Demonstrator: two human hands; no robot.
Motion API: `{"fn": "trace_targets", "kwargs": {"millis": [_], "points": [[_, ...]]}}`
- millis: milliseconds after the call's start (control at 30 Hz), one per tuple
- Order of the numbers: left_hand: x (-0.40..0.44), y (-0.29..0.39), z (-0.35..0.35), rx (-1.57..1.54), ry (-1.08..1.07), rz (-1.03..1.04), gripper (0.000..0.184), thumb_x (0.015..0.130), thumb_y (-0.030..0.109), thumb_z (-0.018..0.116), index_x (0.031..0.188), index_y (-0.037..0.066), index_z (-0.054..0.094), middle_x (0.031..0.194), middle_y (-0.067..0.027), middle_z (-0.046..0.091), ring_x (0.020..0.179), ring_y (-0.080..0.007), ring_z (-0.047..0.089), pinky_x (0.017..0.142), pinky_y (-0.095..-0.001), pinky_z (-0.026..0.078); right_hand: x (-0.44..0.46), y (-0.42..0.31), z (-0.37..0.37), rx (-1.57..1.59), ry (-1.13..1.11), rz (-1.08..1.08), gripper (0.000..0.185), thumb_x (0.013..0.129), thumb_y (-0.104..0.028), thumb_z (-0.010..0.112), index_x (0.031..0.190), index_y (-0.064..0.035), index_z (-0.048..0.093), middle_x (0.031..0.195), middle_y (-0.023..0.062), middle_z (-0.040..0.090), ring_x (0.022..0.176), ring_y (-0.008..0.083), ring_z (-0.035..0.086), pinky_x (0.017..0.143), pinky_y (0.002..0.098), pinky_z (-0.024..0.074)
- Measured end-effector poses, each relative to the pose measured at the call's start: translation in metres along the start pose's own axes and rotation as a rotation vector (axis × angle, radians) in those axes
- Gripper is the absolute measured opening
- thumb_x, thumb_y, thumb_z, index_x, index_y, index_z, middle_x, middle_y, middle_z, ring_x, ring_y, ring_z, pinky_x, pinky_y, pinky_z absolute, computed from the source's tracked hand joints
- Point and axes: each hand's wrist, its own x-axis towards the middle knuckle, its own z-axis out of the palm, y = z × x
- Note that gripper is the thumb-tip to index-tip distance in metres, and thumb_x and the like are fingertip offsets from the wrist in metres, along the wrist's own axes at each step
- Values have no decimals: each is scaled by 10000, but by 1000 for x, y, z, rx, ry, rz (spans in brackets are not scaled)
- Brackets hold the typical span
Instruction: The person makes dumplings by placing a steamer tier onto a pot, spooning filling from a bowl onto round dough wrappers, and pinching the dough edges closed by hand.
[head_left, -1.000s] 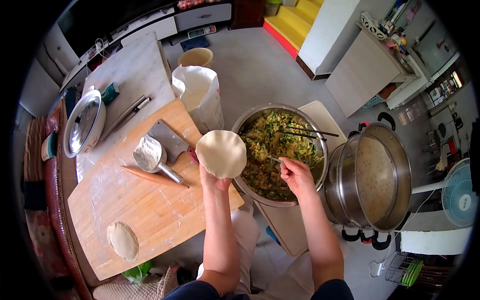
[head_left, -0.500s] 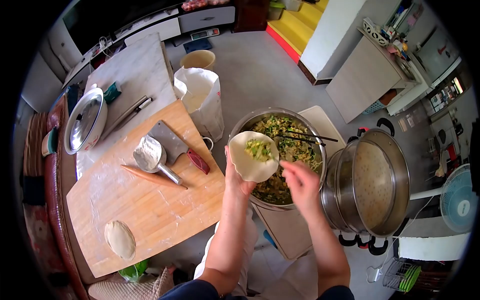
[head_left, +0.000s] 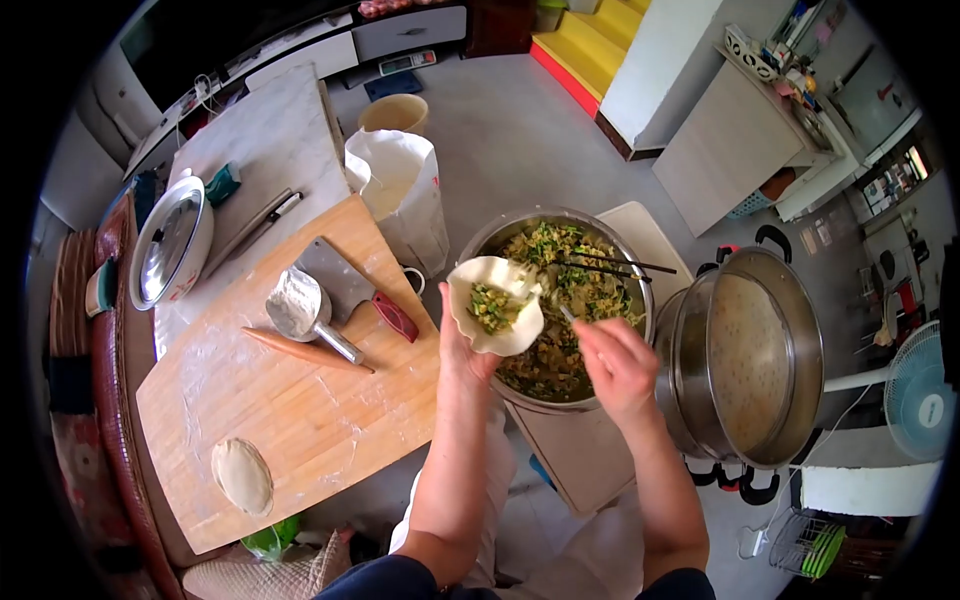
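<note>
My left hand [head_left: 464, 345] holds a round dough wrapper [head_left: 525, 325] cupped from below, its edges curling up around a heap of green and yellow filling [head_left: 488, 308]. Pinched in my right hand [head_left: 618, 368] is the handle of a metal spoon [head_left: 568, 313], just right of the wrapper; its far end is hard to make out. Beneath both hands sits a large steel bowl [head_left: 648, 330] of chopped vegetable filling, with dark chopsticks [head_left: 640, 265] resting in it. A folded, filled dough piece [head_left: 242, 477] lies on the floured wooden board [head_left: 330, 430].
On the board are a flour scoop [head_left: 298, 306], a cleaver [head_left: 338, 280] with red handle, and a tapered rolling pin [head_left: 305, 352]. Behind stands a white flour bag [head_left: 405, 210]. A steamer pot [head_left: 690, 365] is at right, beside a fan [head_left: 920, 395]. A lidded basin [head_left: 172, 245] sits left.
The wrapper, flat and bare a second ago, now holds filling and curls up at its edges. My left hand moved right, over the bowl's rim; my right hand lifted the spoon from the bowl.
</note>
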Motion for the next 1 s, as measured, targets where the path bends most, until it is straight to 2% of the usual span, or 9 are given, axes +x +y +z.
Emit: {"fn": "trace_targets", "kwargs": {"millis": [133, 267, 400, 433, 467, 567, 700, 900, 1000], "points": [[3, 19, -6, -42, -3, 55, 577, 1036, 506, 343, 1355, 52, 499, 1315, -198, 564, 1218, -404, 545, 1018, -618, 459, -12, 28, -1, 34, 45, 360, 156, 852, 21, 649, 1005, 24, 679, 831, 133, 655, 707, 254, 651, 641, 327, 513], [5, 34, -17, -96, -59, 82, 547, 1026, 480, 394, 1338, 51, 527, 1346, -186, 559, 1221, -417, 538, 1019, -623, 446, -42, 69, 17, -93, -40, 479, 128, 838, -28, 657, 951, 22, 691, 855, 168, 685, 761, 327, 673, 691, 378, 531], [8, 37, -22, -62, -39, 108, 539, 1010, 475, 434, 1333, 55, 537, 1342, -184, 563, 1217, -430, 535, 1018, -622, 444, -52, 83, 43, -82, -41, 528, 128, 847, -43, 636, 943, 11, 702, 846, 176, 692, 759, 331, 678, 694, 388, 535], [8, 38, -22, -69, -41, 105, 536, 1009, 471, 439, 1330, 55, 540, 1341, -181, 565, 1216, -428, 536, 1017, -623, 444, -52, 77, 49, -3, -50, 561, 147, 847, -45, 631, 961, 1, 711, 822, 178, 693, 713, 332, 674, 673, 379, 533], [7, 39, -22, -76, -43, 103, 533, 1007, 468, 445, 1328, 54, 543, 1341, -179, 566, 1215, -427, 537, 1016, -623, 444, -61, 83, 62, 125, -58, 623, 154, 863, -50, 632, 981, 0, 718, 778, 145, 703, 636, 252, 668, 613, 330, 515], [4, 40, -19, -3, -63, 123, 586, 1019, 540, 379, 1368, 86, 504, 1354, -141, 556, 1231, -366, 536, 1049, -549, 444, -60, 67, 75, 570, -118, 977, 168, 929, -63, 610, 1007, 54, 702, 740, 71, 680, 621, 92, 604, 531, 247, 450], [4, 42, -21, -46, -75, 136, 580, 1019, 538, 381, 1362, 88, 507, 1349, -144, 559, 1225, -371, 540, 1043, -559, 447, -66, 68, 93, 927, 67, 1270, 199, 927, -54, 621, 1067, 76, 676, 794, 91, 674, 613, 113, 595, 537, 258, 464], [2, 42, -19, -57, -81, 141, 568, 1020, 523, 384, 1350, 80, 517, 1346, -146, 559, 1221, -377, 540, 1033, -569, 452, -66, 74, 93, 1133, 134, 1341, 228, 934, -39, 608, 1108, 105, 643, 828, 102, 639, 699, 141, 568, 602, 286, 466], [-1, 42, -17, -49, -109, 137, 565, 1021, 514, 386, 1350, 75, 518, 1344, -146, 558, 1218, -381, 539, 1029, -575, 452, -72, 81, 89, 1252, 155, 1309, 217, 939, -69, 630, 1103, 67, 669, 822, 83, 667, 681, 124, 596, 607, 282, 501]]}}
